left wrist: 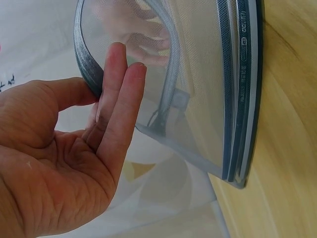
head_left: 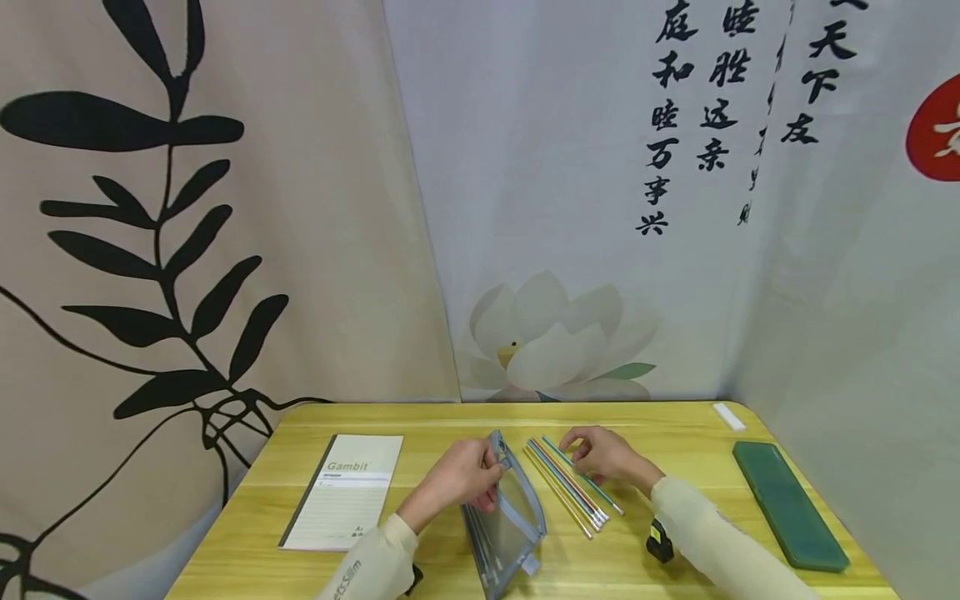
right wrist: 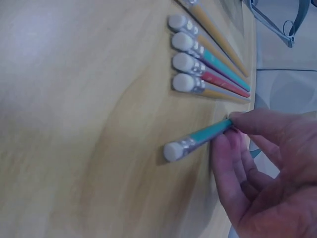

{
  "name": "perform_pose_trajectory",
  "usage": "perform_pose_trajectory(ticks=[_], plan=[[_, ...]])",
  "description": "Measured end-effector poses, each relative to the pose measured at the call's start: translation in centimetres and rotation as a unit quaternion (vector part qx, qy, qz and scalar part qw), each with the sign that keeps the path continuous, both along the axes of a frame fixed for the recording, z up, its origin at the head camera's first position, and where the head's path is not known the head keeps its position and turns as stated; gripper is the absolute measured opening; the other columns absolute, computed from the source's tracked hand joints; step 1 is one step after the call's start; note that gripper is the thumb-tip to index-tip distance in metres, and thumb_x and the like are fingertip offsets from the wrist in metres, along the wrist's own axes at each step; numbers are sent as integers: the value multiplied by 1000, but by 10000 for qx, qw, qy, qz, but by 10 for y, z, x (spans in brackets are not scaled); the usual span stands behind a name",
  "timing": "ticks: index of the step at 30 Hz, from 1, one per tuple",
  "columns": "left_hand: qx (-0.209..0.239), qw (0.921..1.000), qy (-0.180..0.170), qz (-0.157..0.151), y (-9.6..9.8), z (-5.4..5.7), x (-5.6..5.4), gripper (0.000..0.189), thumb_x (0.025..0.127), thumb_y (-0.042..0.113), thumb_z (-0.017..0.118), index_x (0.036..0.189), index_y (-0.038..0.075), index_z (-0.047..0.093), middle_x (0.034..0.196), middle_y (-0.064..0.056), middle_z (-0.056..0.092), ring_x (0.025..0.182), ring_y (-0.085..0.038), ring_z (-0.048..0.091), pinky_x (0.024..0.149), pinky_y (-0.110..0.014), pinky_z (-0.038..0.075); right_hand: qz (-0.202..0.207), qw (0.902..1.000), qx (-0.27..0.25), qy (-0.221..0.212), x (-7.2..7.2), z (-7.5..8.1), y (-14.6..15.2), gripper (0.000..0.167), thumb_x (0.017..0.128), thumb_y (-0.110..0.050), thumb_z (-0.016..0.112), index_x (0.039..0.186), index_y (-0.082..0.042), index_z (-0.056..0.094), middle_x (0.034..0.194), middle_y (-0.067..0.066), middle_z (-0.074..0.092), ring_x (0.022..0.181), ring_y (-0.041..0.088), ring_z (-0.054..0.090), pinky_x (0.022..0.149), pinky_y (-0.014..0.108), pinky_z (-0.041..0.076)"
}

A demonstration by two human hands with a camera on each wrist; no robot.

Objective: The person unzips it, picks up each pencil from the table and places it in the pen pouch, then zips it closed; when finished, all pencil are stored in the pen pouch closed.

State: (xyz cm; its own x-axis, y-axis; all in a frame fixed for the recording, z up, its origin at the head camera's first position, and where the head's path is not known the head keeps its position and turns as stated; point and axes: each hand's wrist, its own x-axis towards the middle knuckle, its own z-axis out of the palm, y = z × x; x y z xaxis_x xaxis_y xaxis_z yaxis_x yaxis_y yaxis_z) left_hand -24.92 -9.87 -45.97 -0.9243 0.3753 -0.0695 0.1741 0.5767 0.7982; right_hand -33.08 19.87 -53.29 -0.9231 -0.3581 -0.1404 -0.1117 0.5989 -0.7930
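Observation:
With thumb and fingers, my left hand [head_left: 459, 473] pinches the upper rim of a grey mesh zipper pouch [head_left: 517, 521], whose mouth gapes. In the left wrist view the pouch [left wrist: 198, 99] stands with its zipper side by the wooden table, and the see-through mesh shows a hand behind it. My right hand [head_left: 606, 457] pinches a teal pencil [right wrist: 210, 131] between thumb and fingers; its white eraser end points away from the palm, low over the tabletop. Beside it several pencils [head_left: 566, 487], yellow, red and teal with white erasers, lie side by side between the pouch and this hand.
A notebook [head_left: 348, 492] with "Gambit" on its cover lies at the left of the table [head_left: 420, 421]. Toward the right edge rest a dark green case [head_left: 789, 504] and, at the back corner, a small white strip [head_left: 729, 417]. Fabric walls enclose the back and right.

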Motion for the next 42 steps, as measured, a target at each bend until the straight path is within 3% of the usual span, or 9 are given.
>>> perform_pose_trajectory(ticks=[8, 15, 24, 34, 38, 42], plan=[[20, 10000, -5, -19, 1, -2, 1, 18, 103, 9, 64, 86, 6, 60, 68, -9, 70, 55, -24, 74, 59, -49, 67, -83, 9990, 429, 121, -1, 2, -5, 37, 89, 4, 78, 121, -15, 74, 87, 4, 67, 68, 17, 62, 52, 33, 61], [15, 10000, -20, 19, -1, -1, -1, 18, 104, 12, 64, 87, 6, 60, 68, -7, 70, 54, -20, 72, 62, -50, 67, -79, 9992, 395, 53, -5, 7, -5, 38, 88, 3, 79, 122, -15, 74, 87, 5, 66, 67, 18, 62, 52, 34, 62], [49, 10000, -61, 34, -5, -2, -1, 19, 105, 12, 63, 87, 7, 60, 69, -8, 71, 56, -21, 73, 64, -52, 67, -60, 9987, 473, 158, -7, 1, -4, 35, 89, -1, 80, 121, -15, 74, 84, 3, 68, 58, 15, 60, 49, 32, 60], [56, 10000, -13, 69, -10, -2, 1, 19, 105, 12, 63, 87, 6, 59, 69, -9, 71, 54, -21, 73, 63, -52, 67, 0, 10000, -5, -23, -10, -4, -1, 36, 91, -3, 79, 124, -16, 74, 87, 7, 71, 57, 17, 60, 47, 33, 59], [8, 10000, 5, 68, -11, 0, 1, 19, 105, 12, 63, 87, 6, 60, 68, -8, 70, 54, -21, 73, 63, -52, 67, -96, 9986, -401, -328, -8, -3, 2, 39, 93, -2, 74, 131, -11, 71, 82, 11, 72, 57, 16, 56, 48, 31, 56], [-38, 10000, 31, 80, -12, 2, 2, 19, 105, 12, 63, 86, 7, 60, 68, -7, 70, 55, -20, 73, 63, -51, 67, -212, 9943, -788, -690, -6, 1, 1, 44, 93, -1, 70, 136, -6, 66, 80, 12, 75, 60, 17, 60, 50, 32, 57]])
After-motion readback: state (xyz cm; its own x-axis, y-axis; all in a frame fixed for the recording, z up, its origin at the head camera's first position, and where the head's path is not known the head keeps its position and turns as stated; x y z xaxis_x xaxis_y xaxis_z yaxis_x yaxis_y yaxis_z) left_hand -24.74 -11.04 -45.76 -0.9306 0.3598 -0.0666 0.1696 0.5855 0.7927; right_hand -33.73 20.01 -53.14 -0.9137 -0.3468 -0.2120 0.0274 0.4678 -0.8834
